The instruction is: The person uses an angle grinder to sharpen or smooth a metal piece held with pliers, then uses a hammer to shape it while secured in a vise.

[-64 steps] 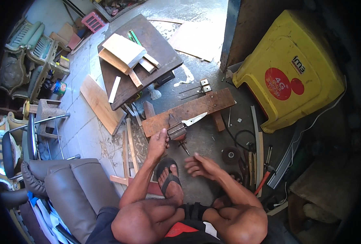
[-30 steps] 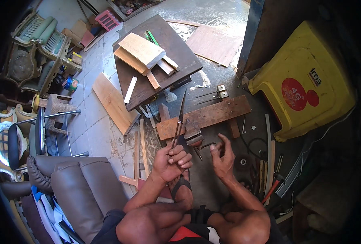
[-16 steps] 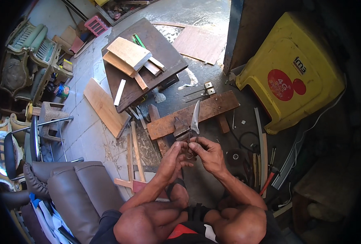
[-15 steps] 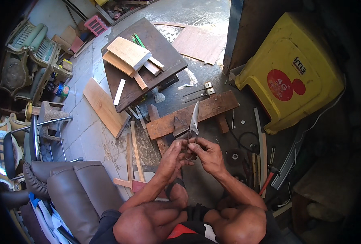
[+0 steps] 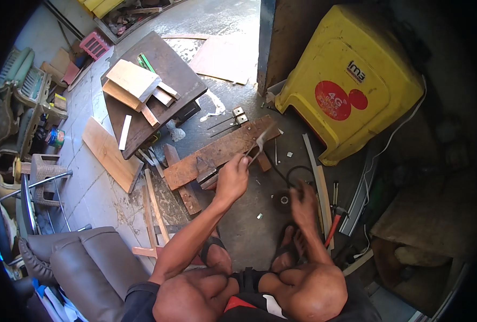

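Observation:
My left hand (image 5: 232, 178) is closed around the handles of a pair of metal shears (image 5: 260, 145). Their blades point up and to the right, above the long wooden beam, and look smeared by motion. Away to the right, my right hand (image 5: 304, 206) has come down over the floor and is blurred, so its fingers cannot be made out. It is nearest to a dark round disc (image 5: 283, 201) with a pale centre, partly beside it. A worn wooden beam (image 5: 219, 154) with a dark metal block (image 5: 206, 170) on it lies in front of my left hand.
A dark low table (image 5: 190, 88) bears stacked boards (image 5: 134, 79). A yellow plastic stool (image 5: 351, 80) lies tipped at the right. A hammer with a red handle (image 5: 332, 229) and long strips (image 5: 318, 182) are by my right side. A brown padded seat (image 5: 91, 268) stands at the left.
My right hand has let go of the shears and moved down to the right. The left hand alone holds them now. The view has shifted right.

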`<control>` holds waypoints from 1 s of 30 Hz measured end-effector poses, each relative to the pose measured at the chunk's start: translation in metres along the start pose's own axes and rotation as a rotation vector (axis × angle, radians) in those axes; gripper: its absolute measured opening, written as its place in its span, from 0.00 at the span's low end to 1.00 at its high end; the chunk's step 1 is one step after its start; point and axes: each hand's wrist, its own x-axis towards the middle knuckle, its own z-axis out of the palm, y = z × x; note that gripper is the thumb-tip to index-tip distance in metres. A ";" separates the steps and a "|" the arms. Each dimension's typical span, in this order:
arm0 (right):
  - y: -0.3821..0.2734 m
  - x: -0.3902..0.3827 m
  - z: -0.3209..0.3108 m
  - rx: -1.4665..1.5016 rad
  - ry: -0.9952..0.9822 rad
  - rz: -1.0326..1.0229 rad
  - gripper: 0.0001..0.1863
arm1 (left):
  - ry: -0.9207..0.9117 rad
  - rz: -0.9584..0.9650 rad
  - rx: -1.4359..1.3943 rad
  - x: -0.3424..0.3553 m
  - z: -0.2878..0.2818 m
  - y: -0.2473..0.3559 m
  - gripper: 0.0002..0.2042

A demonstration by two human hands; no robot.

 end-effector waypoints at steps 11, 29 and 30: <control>0.165 -0.103 -0.052 -0.587 0.344 0.313 0.25 | 0.284 0.050 0.261 0.041 0.070 -0.041 0.22; 0.002 -0.014 -0.063 -0.033 -0.082 -0.064 0.23 | 0.065 -0.514 -0.633 0.018 0.065 -0.041 0.11; -0.003 -0.004 -0.054 -0.095 -0.103 -0.211 0.22 | 0.049 -0.508 -0.561 0.018 0.068 -0.046 0.12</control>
